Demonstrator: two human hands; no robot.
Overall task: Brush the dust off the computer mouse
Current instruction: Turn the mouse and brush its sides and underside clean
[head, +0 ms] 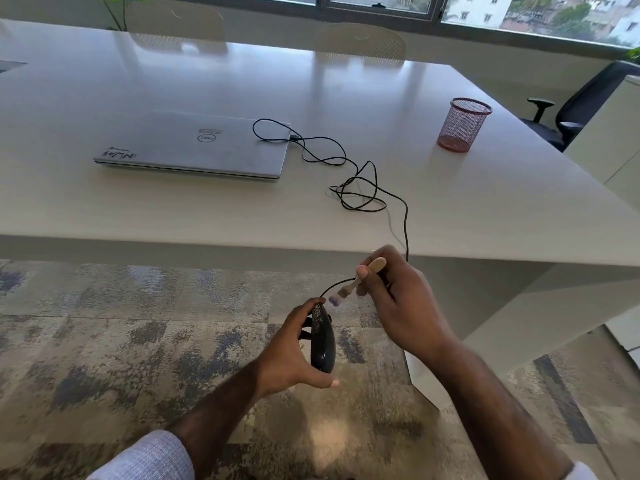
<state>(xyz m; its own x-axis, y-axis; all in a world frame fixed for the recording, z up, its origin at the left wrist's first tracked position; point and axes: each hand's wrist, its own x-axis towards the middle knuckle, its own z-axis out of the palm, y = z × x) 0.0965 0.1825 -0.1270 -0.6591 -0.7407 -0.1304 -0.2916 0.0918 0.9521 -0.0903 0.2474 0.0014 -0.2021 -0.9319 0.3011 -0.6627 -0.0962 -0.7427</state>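
Observation:
My left hand [289, 355] grips a black wired computer mouse [322, 341], held on edge below the table's front edge, above the carpet. Pale dust specks show on the mouse's upper end. My right hand [401, 306] pinches a small wooden-handled brush [360, 277]; its blurred bristle tip sits just above the top of the mouse, close to it. The mouse's black cable [367, 188] runs up over the table edge, lies in loose loops and ends at the side of a closed silver laptop [194, 145].
The white table [485, 209] fills the upper view, its front edge just beyond my hands. A red mesh pen cup [463, 124] stands at the right. Two pale chairs sit at the far side, a black office chair [581, 102] at the right. Patterned carpet lies below.

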